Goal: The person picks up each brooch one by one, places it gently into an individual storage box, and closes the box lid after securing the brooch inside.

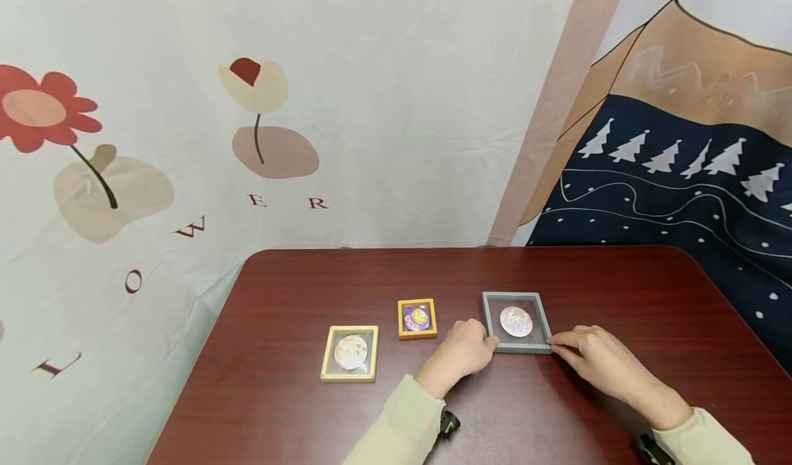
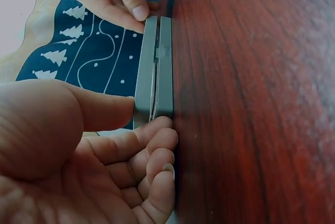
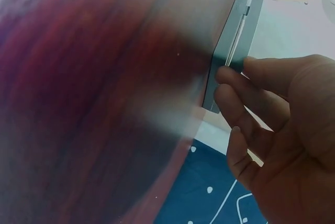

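A square grey display frame (image 1: 523,348) lies on the table, with a round, pale pink badge (image 1: 516,321) behind its clear film. My left hand (image 1: 459,352) pinches its near left corner, and my right hand (image 1: 601,360) pinches the near right corner. Seen edge-on in the left wrist view, the grey frame (image 2: 165,67) has two layers with a narrow gap between them. The left thumb (image 2: 107,110) presses the upper layer while the fingers curl at the corner below. In the right wrist view, thumb and fingertips (image 3: 224,73) hold the frame's edge.
A small orange frame (image 1: 418,336) with a purple badge (image 1: 416,318) stands left of the left hand. Further left lies a pale yellow frame (image 1: 348,379) holding a whitish round badge (image 1: 350,351). Behind the dark red table (image 1: 260,410) hangs a printed curtain (image 1: 396,107).
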A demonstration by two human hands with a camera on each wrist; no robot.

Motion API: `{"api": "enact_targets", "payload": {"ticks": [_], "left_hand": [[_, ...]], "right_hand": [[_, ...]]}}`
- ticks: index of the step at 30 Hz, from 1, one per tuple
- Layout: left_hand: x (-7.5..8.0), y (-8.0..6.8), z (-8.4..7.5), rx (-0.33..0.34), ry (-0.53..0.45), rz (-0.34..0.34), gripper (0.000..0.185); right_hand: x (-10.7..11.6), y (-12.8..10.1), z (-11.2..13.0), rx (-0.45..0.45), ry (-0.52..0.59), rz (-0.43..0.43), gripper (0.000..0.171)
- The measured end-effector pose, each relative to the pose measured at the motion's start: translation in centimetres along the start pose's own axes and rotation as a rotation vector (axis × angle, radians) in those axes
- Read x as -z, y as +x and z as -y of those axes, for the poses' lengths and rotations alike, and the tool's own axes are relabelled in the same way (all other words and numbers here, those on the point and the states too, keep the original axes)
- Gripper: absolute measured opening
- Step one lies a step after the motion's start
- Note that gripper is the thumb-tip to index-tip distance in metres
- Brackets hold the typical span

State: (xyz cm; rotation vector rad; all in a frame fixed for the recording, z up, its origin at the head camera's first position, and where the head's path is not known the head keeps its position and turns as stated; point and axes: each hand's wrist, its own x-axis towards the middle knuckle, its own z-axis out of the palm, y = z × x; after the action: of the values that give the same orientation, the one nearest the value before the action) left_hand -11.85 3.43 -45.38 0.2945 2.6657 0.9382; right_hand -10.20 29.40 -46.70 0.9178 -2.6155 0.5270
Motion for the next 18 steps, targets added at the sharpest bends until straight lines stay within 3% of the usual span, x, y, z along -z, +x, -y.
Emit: {"api": "enact_targets", "payload": {"ticks": [6,12,15,18], "left_hand": [[-0.13,-0.01,-0.13,-0.035,0.043,-0.005,0.041],[-0.04,-0.28,-0.40,-0.017,0.041,0.006,0.040],[0.21,-0.51,-0.58,0.001,0.058,0.003,0.037],[0.73,-0.89,-0.67,-0.008,0.083,-0.021,0.032]], "right_hand": [[-0.45,-0.24,-0.41,0.070,-0.011,-0.032,0.029],[-0.39,-0.10,-0.25,0.065,-0.021,-0.028,0.028],[-0.15,0.06,0.05,0.034,-0.026,-0.005,0.025],[0.52,0.15,0.41,-0.057,-0.010,0.044,0.021]]}}
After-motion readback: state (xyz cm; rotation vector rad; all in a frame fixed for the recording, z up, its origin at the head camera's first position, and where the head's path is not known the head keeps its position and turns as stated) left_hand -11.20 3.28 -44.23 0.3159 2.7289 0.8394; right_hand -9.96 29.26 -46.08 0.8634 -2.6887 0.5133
